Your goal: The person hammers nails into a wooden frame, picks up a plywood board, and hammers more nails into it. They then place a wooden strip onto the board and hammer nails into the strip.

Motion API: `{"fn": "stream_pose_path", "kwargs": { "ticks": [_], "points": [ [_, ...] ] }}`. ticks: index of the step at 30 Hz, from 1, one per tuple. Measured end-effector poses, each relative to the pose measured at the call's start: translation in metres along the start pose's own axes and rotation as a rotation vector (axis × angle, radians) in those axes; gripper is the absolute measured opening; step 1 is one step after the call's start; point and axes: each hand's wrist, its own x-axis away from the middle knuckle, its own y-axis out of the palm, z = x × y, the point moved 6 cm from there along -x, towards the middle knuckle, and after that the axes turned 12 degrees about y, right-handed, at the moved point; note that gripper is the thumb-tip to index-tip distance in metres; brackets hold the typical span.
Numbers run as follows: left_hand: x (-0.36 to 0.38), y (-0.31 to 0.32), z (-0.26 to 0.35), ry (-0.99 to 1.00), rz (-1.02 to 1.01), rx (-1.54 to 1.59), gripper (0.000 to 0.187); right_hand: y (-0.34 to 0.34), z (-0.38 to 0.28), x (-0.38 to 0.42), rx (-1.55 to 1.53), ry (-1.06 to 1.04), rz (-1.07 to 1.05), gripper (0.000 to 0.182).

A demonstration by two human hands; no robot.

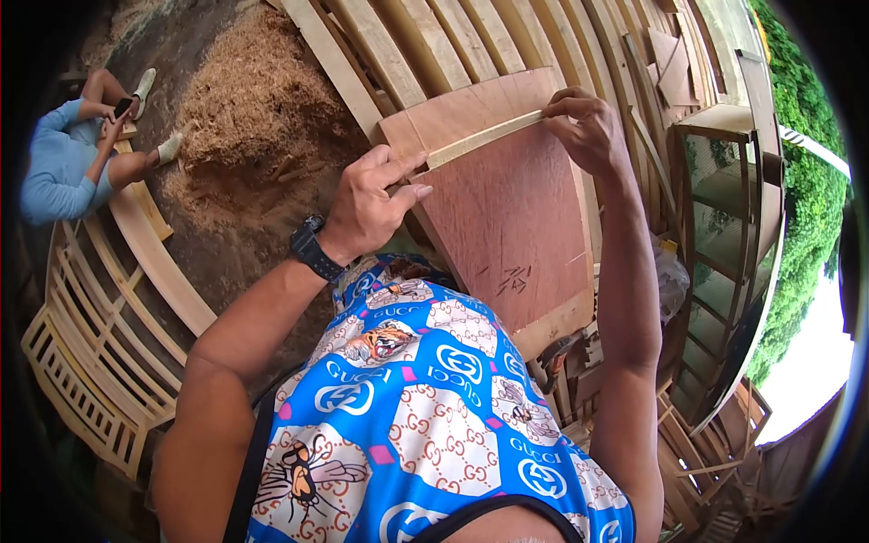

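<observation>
A thin pale wooden strip [484,138] lies across a reddish-brown plywood panel [511,217], along the edge of a lighter plywood piece [471,109]. My left hand [373,195], with a black watch on the wrist, has its thumb and forefinger at the strip's left end. At the strip's right end, my right hand [584,127] pinches it between thumb and fingers. Several small dark nails [514,281] are scattered on the lower part of the panel. A hammer-like tool [559,353] sits by the panel's lower right edge, partly hidden.
Long wooden boards [434,45] lie side by side beyond the panel. A sawdust heap [249,100] covers ground at upper left. A seated person [77,158] holds a phone at far left, above a slatted wooden frame [95,335]. A shelf-like frame [720,226] stands right.
</observation>
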Motion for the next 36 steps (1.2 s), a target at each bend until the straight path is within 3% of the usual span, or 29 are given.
{"fn": "stream_pose_path", "kwargs": {
  "ticks": [10,24,36],
  "points": [
    [-0.002,-0.002,0.0,-0.009,0.02,0.067,0.046,0.003,0.001,-0.001,-0.084,0.042,-0.058,0.027],
    [0.001,0.0,-0.013,-0.063,0.016,0.139,0.03,0.007,0.004,-0.001,-0.166,0.018,-0.064,0.026],
    [-0.005,-0.003,-0.003,-0.077,0.025,0.135,0.03,0.007,0.003,-0.001,-0.196,0.002,-0.084,0.026]
  ]
}}
